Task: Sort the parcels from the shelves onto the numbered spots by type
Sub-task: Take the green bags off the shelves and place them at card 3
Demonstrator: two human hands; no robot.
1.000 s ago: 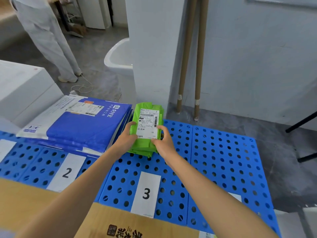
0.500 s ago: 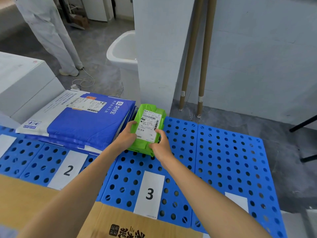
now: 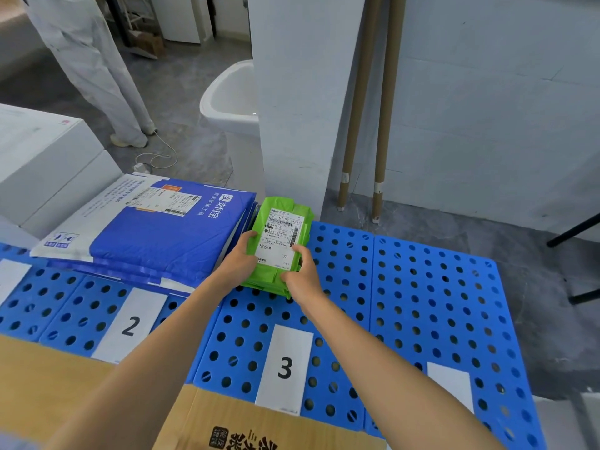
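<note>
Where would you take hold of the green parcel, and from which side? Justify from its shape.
By its two long edges near the close end, coming from the person's side. The green parcel is slim and lies lengthwise away from the person on the blue panel; the blue mailer stack crowds its far left edge.
</note>
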